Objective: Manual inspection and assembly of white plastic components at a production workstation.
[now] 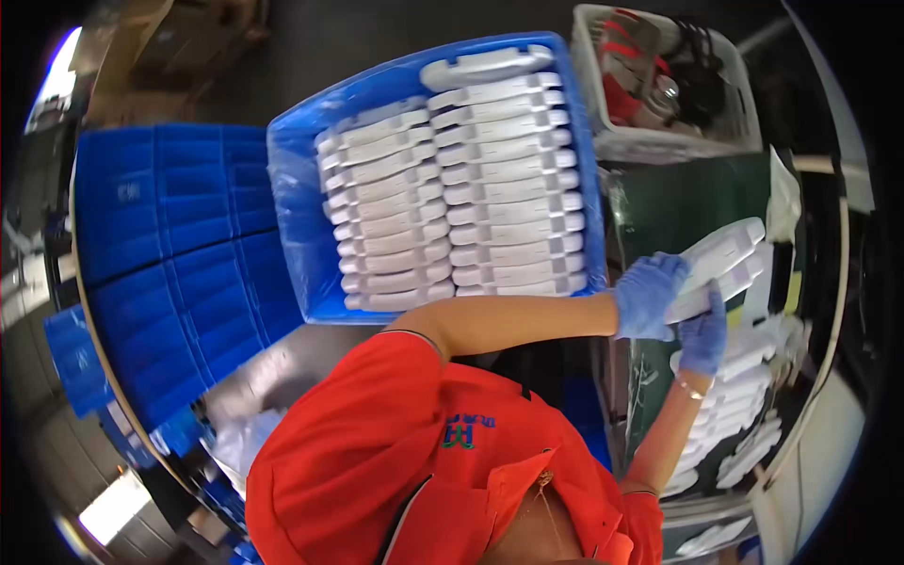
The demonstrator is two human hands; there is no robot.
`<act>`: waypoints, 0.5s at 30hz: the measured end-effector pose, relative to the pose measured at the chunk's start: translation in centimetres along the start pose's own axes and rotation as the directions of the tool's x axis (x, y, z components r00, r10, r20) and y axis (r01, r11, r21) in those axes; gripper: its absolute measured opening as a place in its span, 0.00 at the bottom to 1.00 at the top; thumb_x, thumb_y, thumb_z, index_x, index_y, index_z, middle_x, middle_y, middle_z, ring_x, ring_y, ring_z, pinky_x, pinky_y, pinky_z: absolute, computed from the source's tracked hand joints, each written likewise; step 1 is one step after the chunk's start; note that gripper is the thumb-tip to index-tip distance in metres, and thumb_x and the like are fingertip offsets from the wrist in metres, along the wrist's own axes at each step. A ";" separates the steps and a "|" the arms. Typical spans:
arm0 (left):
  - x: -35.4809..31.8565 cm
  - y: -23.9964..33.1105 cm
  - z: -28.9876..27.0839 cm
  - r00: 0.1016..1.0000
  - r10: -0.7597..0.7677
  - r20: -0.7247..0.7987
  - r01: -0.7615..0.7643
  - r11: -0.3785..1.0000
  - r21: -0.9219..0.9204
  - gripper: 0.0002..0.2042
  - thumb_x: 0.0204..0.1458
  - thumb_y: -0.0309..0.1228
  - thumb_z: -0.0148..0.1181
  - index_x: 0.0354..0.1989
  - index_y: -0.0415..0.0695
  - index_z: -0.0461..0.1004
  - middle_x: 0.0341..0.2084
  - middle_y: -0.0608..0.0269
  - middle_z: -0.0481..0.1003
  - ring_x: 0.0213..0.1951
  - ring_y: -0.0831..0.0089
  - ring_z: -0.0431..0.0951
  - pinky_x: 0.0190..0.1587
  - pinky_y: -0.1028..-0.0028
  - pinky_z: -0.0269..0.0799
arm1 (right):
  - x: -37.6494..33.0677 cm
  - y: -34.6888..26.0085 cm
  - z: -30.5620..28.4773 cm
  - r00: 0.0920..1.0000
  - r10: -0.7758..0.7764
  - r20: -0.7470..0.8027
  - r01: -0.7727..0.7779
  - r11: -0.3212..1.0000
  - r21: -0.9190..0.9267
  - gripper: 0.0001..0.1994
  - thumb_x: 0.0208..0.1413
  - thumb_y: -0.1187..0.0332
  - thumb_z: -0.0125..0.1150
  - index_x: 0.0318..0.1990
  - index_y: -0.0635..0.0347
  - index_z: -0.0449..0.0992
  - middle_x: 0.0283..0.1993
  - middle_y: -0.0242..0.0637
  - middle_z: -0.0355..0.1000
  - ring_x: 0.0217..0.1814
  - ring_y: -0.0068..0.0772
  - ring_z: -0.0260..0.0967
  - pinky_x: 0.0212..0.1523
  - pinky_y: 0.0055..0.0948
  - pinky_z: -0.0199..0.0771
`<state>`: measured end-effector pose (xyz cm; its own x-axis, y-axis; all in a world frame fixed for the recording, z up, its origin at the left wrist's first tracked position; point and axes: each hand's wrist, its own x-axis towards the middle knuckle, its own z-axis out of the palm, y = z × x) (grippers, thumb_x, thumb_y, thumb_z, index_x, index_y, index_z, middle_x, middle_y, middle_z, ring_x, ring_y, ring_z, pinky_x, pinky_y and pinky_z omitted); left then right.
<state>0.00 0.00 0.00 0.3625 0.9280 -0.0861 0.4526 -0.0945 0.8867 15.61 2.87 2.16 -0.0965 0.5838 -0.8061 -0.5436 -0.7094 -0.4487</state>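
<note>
Fingers of the left hand (648, 297) and right hand (703, 339) clasp two white parts (723, 252) over the green desk (670, 200); gripping them evenly by the edges should keep them from slipping apart. To the left, a blue crate (288, 226) holds rows of white pieces (508, 193), a white basket (659, 147) beside it.

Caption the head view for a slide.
Blue-gloved left hand and right hand hold white parts to the right of a blue bin stacked with similar white pieces.
</note>
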 end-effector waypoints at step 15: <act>-23.6 -18.0 -34.5 0.864 -0.106 -0.492 0.471 0.516 0.716 0.42 0.34 0.35 0.65 0.62 0.43 0.54 0.52 0.48 0.64 0.54 0.53 0.64 0.58 0.56 0.54 | 8.8 30.9 34.5 0.542 0.110 0.833 0.013 0.990 -0.139 0.15 0.55 0.77 0.53 0.51 0.65 0.66 0.47 0.42 0.69 0.52 0.36 0.68 0.57 0.36 0.68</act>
<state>-44.80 -7.82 1.79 -0.1355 0.9893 0.0548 0.9872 0.1301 0.0919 -30.80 -0.32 -5.54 -0.8071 0.5671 -0.1644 -0.4232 -0.7498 -0.5086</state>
